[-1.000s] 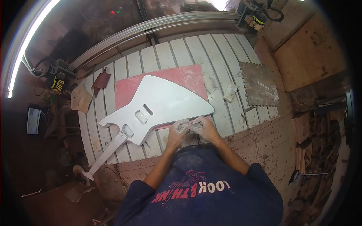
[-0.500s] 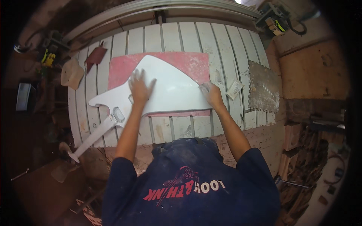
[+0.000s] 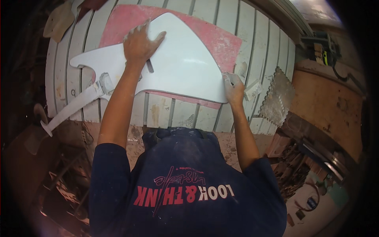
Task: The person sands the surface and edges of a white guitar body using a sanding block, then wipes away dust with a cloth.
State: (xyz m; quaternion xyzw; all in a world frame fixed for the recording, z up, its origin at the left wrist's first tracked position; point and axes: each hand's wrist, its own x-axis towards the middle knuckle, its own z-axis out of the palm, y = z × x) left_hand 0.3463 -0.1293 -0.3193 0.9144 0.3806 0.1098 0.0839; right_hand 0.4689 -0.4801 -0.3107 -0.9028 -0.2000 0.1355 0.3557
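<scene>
A white, unpainted-looking electric guitar body (image 3: 185, 59) with a pointed, angular outline lies flat before me, its neck (image 3: 77, 104) running down to the left. My left hand (image 3: 140, 43) rests on the upper left part of the body, fingers forward and thumb spread away. Close to its wrist a dark slot shows in the white surface. At the body's right edge, near the lower right corner, my right hand (image 3: 235, 87) is closed with dusty, curled fingers. Whatever it may hold against the edge is hidden.
Under the guitar lies a pink mat (image 3: 221, 41) on a slatted white table (image 3: 158, 110). Right of my hand are a small whitish block (image 3: 252, 90) and a grey toothed-edge mat (image 3: 277, 96). A tan shaped piece (image 3: 59, 20) lies far left. A brown board (image 3: 327, 106) stands right.
The whole view has tilted and shifted, so table and guitar appear higher and further left. My left hand stays on the body; the right stays at its right edge.
</scene>
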